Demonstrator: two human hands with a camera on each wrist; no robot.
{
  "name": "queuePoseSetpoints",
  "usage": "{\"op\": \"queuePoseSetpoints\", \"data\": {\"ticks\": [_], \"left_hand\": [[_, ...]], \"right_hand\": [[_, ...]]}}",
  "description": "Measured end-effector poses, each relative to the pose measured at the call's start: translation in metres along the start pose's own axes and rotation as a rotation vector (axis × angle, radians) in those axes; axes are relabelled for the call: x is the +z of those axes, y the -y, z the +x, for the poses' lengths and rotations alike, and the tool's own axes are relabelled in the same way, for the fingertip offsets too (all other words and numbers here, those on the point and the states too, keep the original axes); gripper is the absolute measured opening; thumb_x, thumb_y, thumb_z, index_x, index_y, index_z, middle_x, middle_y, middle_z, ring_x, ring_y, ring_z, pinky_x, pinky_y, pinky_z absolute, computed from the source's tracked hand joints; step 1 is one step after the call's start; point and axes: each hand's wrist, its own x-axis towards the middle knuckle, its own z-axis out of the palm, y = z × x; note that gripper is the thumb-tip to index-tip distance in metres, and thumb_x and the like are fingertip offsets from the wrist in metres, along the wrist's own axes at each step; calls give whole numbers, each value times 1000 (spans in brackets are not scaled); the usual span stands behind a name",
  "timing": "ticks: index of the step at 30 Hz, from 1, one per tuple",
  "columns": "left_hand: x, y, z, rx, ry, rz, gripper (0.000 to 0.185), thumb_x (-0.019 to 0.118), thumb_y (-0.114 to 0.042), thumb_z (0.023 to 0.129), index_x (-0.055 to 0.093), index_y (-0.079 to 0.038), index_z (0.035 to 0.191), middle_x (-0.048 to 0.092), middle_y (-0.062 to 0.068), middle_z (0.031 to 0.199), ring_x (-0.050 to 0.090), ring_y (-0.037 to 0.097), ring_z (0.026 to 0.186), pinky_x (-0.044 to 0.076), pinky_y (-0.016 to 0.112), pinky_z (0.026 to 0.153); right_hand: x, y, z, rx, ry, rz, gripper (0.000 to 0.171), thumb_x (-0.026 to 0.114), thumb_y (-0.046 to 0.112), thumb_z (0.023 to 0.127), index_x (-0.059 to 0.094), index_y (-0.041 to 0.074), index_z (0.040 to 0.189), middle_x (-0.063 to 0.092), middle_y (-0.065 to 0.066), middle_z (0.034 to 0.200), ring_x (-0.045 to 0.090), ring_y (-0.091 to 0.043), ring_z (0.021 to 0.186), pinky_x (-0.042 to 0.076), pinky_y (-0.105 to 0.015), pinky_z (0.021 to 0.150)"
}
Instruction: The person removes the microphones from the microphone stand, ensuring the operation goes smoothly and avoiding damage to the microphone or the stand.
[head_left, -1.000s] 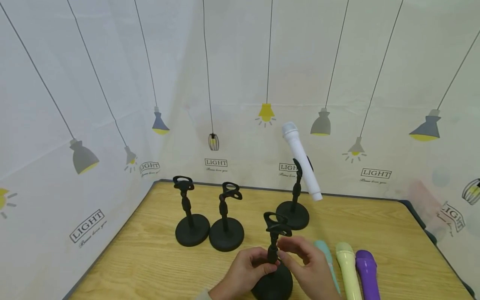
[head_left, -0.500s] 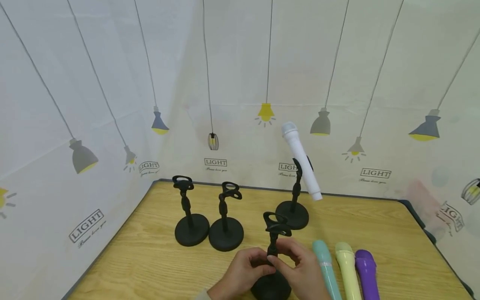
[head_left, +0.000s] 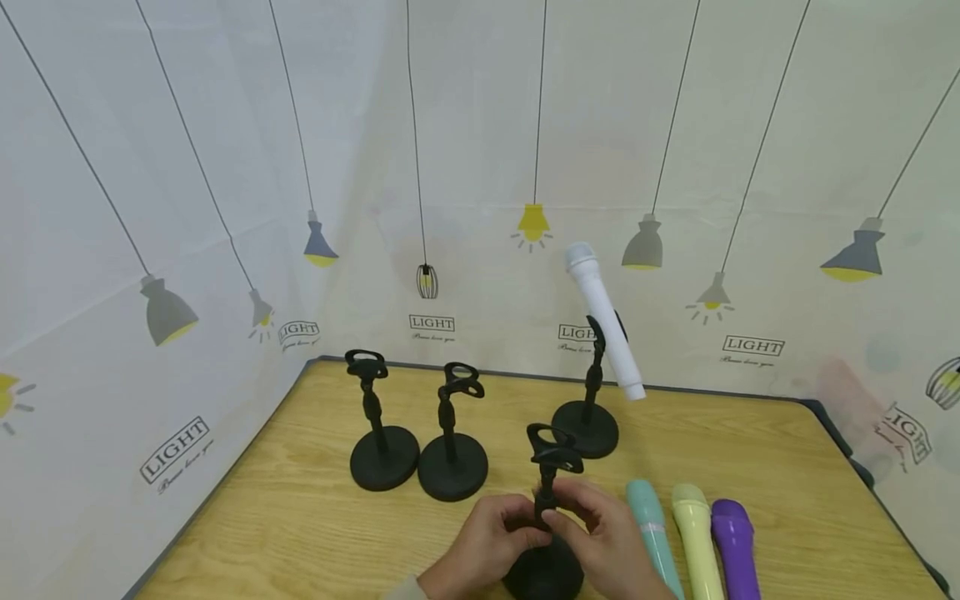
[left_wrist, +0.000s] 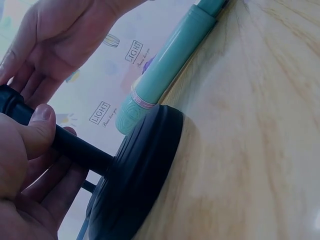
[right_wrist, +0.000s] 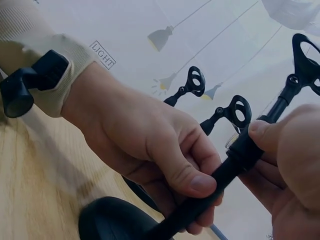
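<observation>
Head view: both hands' fingers stay clamped on the stand's (head_left: pixel 546 533) pole, the teal microphone (head_left: pixel 651 533) unmoved since 0.5 s ago.

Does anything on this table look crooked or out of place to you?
Mildly: the white microphone sits steeply tilted in the far stand, while the teal, yellow-green and purple microphones lie flat on the table. Nothing looks damaged.

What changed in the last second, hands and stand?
The right hand shifted left and closed in on the stand's stem, uncovering the teal microphone. The left hand keeps gripping the stem. The other three stands and the white, yellow and purple microphones stayed put.
</observation>
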Motion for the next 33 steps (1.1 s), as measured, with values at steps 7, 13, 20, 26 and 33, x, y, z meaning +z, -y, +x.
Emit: {"op": "queuePoseSetpoints", "data": {"ticks": [7,13,20,26,33], "left_hand": [[0,1,-2,7,8,-7,10,80,-11,98,82,-9,107,82,9,103,72,0,93,58,19,83],[1,1,-3,8,10,-32,14,79,-14,99,83,-13,112,82,8,109,74,2,97,60,20,86],[1,-2,-3,-11,-5,-25,13,80,-13,98,83,-15,110,83,6,107,74,3,98,60,20,85],[0,-1,-1,-22,-5,-39,12,80,-11,98,83,-12,110,83,7,108,76,5,100,60,19,88],[1,0,-1,-35,-3,-68,11,79,-9,98,83,-11,108,83,8,108,77,7,102,60,18,89]], "right_hand": [[-1,-1,1,92,79,89,32,69,12,106,69,0,137,73,-22,135,71,-3,120,58,-19,99],[12,4,4,227,-110,57,32,84,13,95,76,16,126,79,-4,122,75,-10,111,59,-24,97],[8,4,-1,200,-175,14,30,85,6,92,77,13,120,77,-1,113,75,-9,101,60,-23,92],[-3,0,-3,132,-168,-39,25,81,5,95,78,12,119,79,-3,114,74,-4,103,61,-22,92],[-12,-3,-3,23,-190,-30,27,77,2,98,74,4,125,81,0,117,75,-2,104,61,-18,89]]}}
